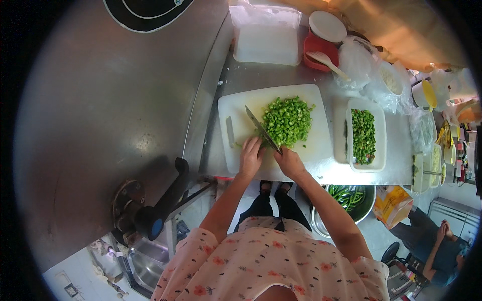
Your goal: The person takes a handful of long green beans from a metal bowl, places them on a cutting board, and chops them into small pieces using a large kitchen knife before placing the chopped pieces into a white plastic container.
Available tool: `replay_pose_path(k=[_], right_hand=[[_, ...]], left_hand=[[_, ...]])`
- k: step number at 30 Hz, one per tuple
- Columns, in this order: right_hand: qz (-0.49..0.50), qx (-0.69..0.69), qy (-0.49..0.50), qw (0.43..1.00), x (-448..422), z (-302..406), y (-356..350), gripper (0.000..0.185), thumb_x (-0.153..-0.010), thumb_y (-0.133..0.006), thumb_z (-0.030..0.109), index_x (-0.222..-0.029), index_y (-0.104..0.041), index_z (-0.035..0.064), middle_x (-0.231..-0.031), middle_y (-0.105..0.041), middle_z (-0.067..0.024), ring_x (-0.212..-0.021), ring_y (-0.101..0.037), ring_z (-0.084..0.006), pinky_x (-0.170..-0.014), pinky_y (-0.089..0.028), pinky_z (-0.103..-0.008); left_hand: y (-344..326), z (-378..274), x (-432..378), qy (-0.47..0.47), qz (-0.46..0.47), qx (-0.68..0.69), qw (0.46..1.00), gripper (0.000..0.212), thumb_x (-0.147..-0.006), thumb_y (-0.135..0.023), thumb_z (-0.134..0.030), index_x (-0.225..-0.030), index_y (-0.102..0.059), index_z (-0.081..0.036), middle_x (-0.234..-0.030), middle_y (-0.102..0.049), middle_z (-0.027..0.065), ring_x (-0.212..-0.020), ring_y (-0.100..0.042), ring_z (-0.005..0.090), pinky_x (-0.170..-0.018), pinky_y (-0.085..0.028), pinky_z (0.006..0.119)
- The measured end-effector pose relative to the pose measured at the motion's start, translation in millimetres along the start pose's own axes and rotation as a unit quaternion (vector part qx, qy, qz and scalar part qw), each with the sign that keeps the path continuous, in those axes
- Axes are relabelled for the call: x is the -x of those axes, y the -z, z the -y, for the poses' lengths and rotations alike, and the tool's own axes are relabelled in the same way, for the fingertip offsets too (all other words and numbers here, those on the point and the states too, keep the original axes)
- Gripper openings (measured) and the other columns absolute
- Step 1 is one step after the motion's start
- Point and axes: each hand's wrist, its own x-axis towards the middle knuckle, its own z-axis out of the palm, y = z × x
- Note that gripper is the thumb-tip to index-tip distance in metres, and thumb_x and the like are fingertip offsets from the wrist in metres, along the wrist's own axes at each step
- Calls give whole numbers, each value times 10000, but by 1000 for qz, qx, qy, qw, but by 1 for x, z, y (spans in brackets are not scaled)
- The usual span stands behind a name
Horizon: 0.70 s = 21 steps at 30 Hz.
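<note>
My right hand (290,162) grips a kitchen knife (260,124) by its handle. The blade slants up and left across a white cutting board (241,105), along the near left side of a heap of chopped green chili peppers (288,120). My left hand (251,156) rests on the board just left of the blade, fingers bent and pointing at it. Bits of green show by those fingertips, but whether the fingers pinch a piece is hidden. To the right stands a white plastic tub (381,139) with more chopped green pepper (363,137) inside.
Below the counter's front edge, a metal bowl (371,210) holds whole green peppers (347,197). A red container (320,45) with a pale spatula (327,64) and plastic bags (356,62) line the back. A black-handled lever (165,199) juts out at left. Another person (433,244) sits at right.
</note>
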Motion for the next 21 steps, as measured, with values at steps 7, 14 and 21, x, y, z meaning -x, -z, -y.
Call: replay_pose_path(k=[7,14,21], right_hand=[[-15,21,-31,999,6,-1,-22,328,-923,-530,311,-981,-550,-11,-753,-609,-286,-773,-599,-476,-686,-469,-530],[-17,-5,-4,1000,10,1,11,358,-940,-522,337,-956,-555,-19,-745,-602,-288,-766,-595,-475,-688,-466,-514],[29,24,-53,998,17,7,2,348,-909,-517,338,-1006,-573,8,-828,-631,-285,-809,-614,-461,-738,-483,-536]], left_hand=[[5,3,3,11,22,-1,1000,369,-729,-703,-15,-1087,-616,6,-1230,-558,162,-1139,-501,383,-964,-425,442],[21,-10,-3,5,34,-36,999,522,-716,-758,-116,-1173,-542,11,-1314,-442,222,-1222,-407,442,-1010,-369,510],[15,4,9,32,41,-11,999,484,-761,-714,-95,-1207,-549,-2,-1311,-475,185,-1215,-427,440,-1040,-358,477]])
